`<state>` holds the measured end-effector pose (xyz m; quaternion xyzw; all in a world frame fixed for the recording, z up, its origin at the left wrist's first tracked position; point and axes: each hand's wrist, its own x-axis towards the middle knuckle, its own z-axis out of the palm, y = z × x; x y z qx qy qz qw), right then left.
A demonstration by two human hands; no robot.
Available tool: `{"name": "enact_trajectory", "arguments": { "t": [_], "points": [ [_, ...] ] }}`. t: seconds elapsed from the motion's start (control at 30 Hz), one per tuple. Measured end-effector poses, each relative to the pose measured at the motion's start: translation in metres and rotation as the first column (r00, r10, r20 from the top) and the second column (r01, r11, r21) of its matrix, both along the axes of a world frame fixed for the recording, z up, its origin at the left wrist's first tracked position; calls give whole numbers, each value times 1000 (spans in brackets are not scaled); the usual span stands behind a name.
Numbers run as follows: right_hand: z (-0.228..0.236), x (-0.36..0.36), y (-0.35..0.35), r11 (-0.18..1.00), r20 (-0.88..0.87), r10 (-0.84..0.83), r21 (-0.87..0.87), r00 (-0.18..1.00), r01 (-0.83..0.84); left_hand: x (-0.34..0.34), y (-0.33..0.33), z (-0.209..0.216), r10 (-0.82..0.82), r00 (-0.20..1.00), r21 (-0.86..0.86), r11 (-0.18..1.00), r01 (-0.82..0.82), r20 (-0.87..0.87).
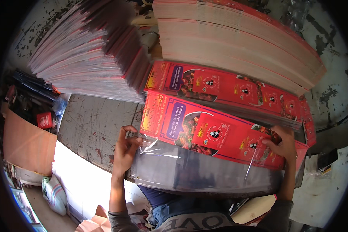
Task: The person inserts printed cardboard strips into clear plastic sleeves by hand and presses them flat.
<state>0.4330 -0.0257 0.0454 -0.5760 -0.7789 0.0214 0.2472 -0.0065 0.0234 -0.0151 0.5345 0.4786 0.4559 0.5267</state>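
Observation:
A long red printed card [178, 120] with food pictures and a purple label lies slantwise before me. Its near part overlaps a clear plastic sleeve [212, 172], which stretches along the table's front edge and shines with reflections. My left hand [127, 149] pinches the sleeve's left corner between thumb and bent fingers, close to the card's yellow end. At the other end, my right hand [283, 145] grips the red card, its thumb pressed on the printed face. How far the card sits inside the sleeve I cannot tell.
Behind the card lie more red printed cards [224, 88], with a tall stack of card edges [228, 42] beyond. A leaning pile of plastic-edged sheets [81, 58] stands at the far left on the worn tabletop [98, 125]. A white sack [54, 195] rests lower left.

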Motion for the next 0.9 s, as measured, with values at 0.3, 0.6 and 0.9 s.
{"name": "enact_trajectory", "arguments": {
  "t": [0.3,0.6,0.9],
  "points": [
    [1,3,3,996,-29,58,68,998,-56,6,-1,2,33,999,16,999,-33,-3],
    [2,4,10,986,-35,125,116,992,-120,6,1,2,61,998,34,998,-61,6],
    [2,6,8,979,-48,153,142,987,-145,1,0,-3,37,997,31,999,-35,-72]
  ]
}}
